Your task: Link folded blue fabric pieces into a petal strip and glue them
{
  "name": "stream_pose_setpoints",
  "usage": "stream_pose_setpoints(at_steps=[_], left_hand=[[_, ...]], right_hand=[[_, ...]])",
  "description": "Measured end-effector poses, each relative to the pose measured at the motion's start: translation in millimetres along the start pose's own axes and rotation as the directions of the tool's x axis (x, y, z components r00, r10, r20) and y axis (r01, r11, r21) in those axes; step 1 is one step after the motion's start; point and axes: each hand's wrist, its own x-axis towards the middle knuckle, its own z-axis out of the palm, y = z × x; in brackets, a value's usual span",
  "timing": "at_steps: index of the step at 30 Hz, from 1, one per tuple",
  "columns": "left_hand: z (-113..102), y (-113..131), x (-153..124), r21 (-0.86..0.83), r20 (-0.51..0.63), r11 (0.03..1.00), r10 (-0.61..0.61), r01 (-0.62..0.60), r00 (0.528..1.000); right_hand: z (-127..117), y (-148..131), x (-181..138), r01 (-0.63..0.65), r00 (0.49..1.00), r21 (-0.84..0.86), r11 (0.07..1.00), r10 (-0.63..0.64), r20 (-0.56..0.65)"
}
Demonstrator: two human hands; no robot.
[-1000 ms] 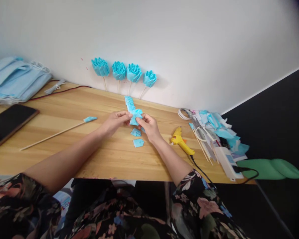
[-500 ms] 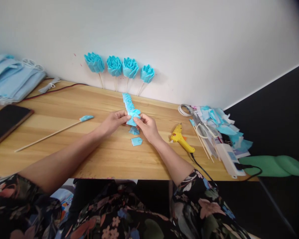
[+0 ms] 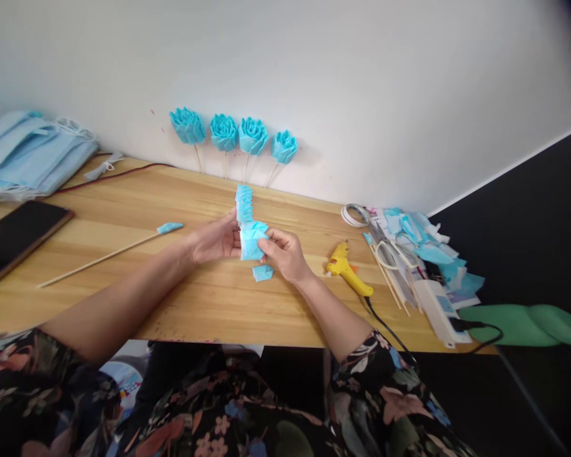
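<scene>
My right hand pinches a folded light-blue mask-fabric piece between thumb and fingers. My left hand lies just left of it, fingers stretched out, their tips at the piece's left edge; whether they touch it I cannot tell. Directly beyond, a row of overlapping folded blue pieces runs toward the wall. One loose folded blue piece rests on the table below the held one. Left of my left hand lies a thin wooden stick with a blue rolled tip.
Several blue fabric flowers on sticks lean against the wall. A yellow glue gun, tape roll, scissors, blue scraps and a white power strip are on the right. Masks and a phone are left.
My left hand has let go of the folded piece and opened, shifting left. My right hand keeps hold of the piece, now turned more upright. The view has shifted slightly.
</scene>
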Motion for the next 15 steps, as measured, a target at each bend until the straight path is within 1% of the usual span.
stream_pose_setpoints(at_steps=[2, 4, 6, 8, 10, 12, 14, 15], left_hand=[[-1, 1, 0, -0.024, -0.07, 0.999, 0.02, -0.022, 0.997], [-2, 3, 1, -0.039, -0.112, 0.998, 0.039, -0.043, 0.993], [-4, 6, 1, -0.063, -0.138, 0.996, 0.054, -0.063, 0.989], [-5, 8, 2, -0.09, -0.179, 0.992, 0.069, -0.087, 0.981], [-6, 10, 3, -0.092, -0.234, 0.988, 0.103, -0.127, 0.967], [-7, 11, 3, -0.065, -0.306, 0.979, 0.165, -0.194, 0.937], [-8, 14, 2, -0.016, -0.388, 0.952, 0.275, -0.304, 0.88], [-9, 16, 2, 0.014, -0.428, 0.929, 0.341, -0.371, 0.837]], right_hand=[[0, -1, -2, -0.033, 0.998, -0.002, 0.999, 0.033, 0.05], [1, -3, -3, -0.054, 0.992, 0.001, 0.999, 0.053, 0.113], [1, -6, -4, -0.072, 0.974, 0.004, 0.997, 0.069, 0.215], [2, -10, -5, -0.092, 0.936, 0.004, 0.996, 0.085, 0.342], [3, -13, -5, -0.111, 0.887, -0.002, 0.994, 0.1, 0.452], [3, -15, -5, -0.128, 0.859, -0.013, 0.992, 0.117, 0.498], [2, -15, -4, -0.136, 0.869, -0.051, 0.989, 0.143, 0.474], [1, -14, -3, -0.137, 0.885, -0.083, 0.987, 0.16, 0.437]])
